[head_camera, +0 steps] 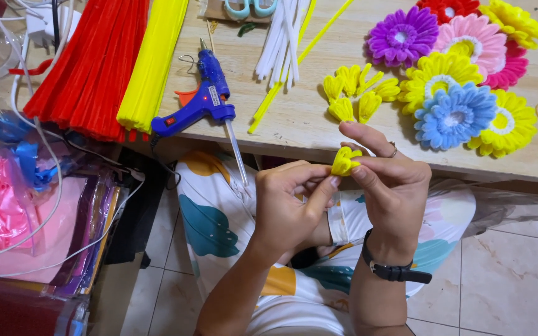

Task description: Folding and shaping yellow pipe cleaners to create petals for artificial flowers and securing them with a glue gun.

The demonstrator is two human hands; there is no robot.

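Note:
A small yellow pipe-cleaner petal is pinched between both my hands, just below the table's front edge. My left hand grips it with thumb and forefinger from the left. My right hand, wearing a ring and a black wrist strap, holds it from the right with fingertips. Several finished yellow petals lie on the wooden table just above my hands.
A blue glue gun lies at the table edge, its glue stick overhanging. Red, yellow and white pipe cleaners lie at the back. Finished fuzzy flowers sit right. Bags of coloured material stand left on the floor.

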